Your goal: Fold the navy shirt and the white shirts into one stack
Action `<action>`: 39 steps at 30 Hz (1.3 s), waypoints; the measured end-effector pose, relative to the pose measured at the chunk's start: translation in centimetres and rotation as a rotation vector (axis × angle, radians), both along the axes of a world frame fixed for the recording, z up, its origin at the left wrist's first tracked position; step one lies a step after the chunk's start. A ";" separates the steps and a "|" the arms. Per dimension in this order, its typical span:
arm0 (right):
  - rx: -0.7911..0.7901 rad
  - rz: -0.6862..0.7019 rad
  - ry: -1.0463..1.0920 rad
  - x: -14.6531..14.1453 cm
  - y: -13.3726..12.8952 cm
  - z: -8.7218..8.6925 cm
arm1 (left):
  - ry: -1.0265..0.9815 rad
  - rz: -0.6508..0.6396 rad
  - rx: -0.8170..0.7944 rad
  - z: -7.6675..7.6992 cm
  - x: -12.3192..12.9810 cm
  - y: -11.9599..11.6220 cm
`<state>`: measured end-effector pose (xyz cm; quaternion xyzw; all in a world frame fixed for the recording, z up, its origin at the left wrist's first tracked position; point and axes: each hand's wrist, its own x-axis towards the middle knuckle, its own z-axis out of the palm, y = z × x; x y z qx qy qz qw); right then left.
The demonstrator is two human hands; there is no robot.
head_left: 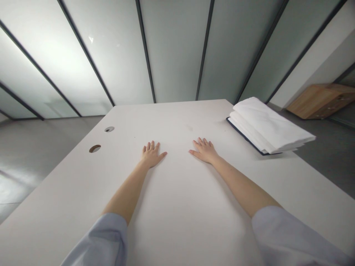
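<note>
Head view, looking forward and down along both arms: the left hand and the right hand lie flat, palms down, on a white desk. Both arms reach straight out and slant in toward the far end of the desk, and the hands stay well apart. Each hand is fully open with its fingers spread, touching only the desktop and gripping nothing. Pale blue sleeves cover both forearms up to a bare stretch above each wrist.

Taking 12 o'clock as the desk's far end and the clock's centre as the gap between the hands, one stack of folded white sheets sits at about 2 o'clock, just beyond the right hand's reach on the desk. Its material could be cloth or soft paper; the view does not settle which. It rests on one dark-edged flat board. Two round grommet holes pierce the desk at about 9 to 10 o'clock. Farther out at 2 o'clock, one low wooden cabinet stands on the grey floor, and dark-framed frosted glass panels run behind the desk.
</note>
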<state>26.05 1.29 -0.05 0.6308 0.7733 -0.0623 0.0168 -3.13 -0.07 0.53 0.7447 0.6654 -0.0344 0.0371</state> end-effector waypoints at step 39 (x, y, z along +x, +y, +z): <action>0.017 0.014 0.017 -0.3 0.0 0.4 | -0.194 0.060 0.219 1.2 -0.7 0.0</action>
